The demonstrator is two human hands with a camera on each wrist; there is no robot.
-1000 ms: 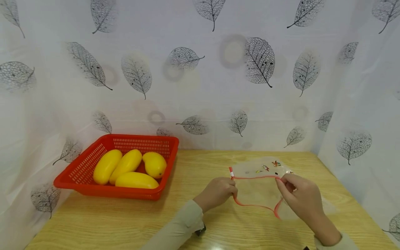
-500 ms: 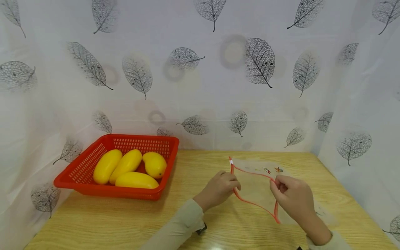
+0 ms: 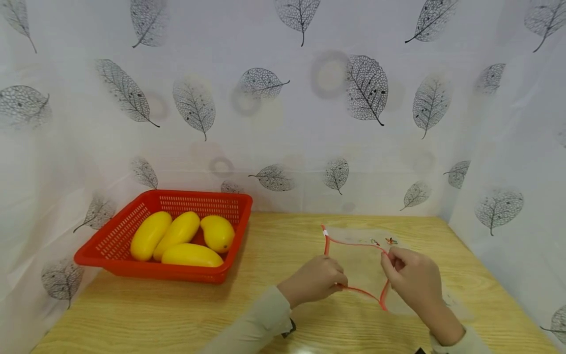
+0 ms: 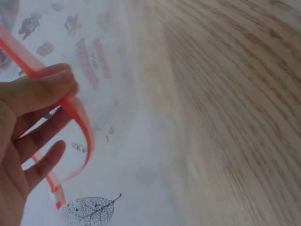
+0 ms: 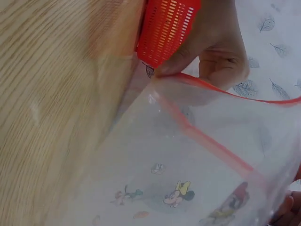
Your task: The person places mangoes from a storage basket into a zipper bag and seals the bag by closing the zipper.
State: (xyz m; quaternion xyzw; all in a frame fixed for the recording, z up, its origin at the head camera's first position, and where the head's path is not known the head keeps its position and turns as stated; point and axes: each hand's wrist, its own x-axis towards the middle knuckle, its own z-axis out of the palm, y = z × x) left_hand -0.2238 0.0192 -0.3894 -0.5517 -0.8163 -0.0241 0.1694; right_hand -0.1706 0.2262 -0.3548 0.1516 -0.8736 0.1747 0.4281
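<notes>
A clear zip bag (image 3: 359, 266) with a red strip along its mouth and cartoon prints is held up over the right half of the table, its mouth spread wide. My left hand (image 3: 315, 279) pinches the near left part of the strip. In the left wrist view, thumb and forefinger grip the red strip (image 4: 77, 110), while the other fingers lie inside the mouth. My right hand (image 3: 417, 278) pinches the strip at the far right of the mouth. The right wrist view catches only some of its fingers (image 5: 288, 209) at the lower right edge, partly behind the film.
To the left stands a red plastic basket (image 3: 212, 273) with slotted sides. Several smooth yellow mango-like fruits (image 3: 192, 255) lie in it. The wooden table (image 3: 177, 314) meets a white leaf-print curtain (image 3: 305, 132) at the back and sides.
My left hand has slid along the strip from the left side to the near edge, with its grip renewed. My right hand has moved a little left, and the mouth has changed shape.
</notes>
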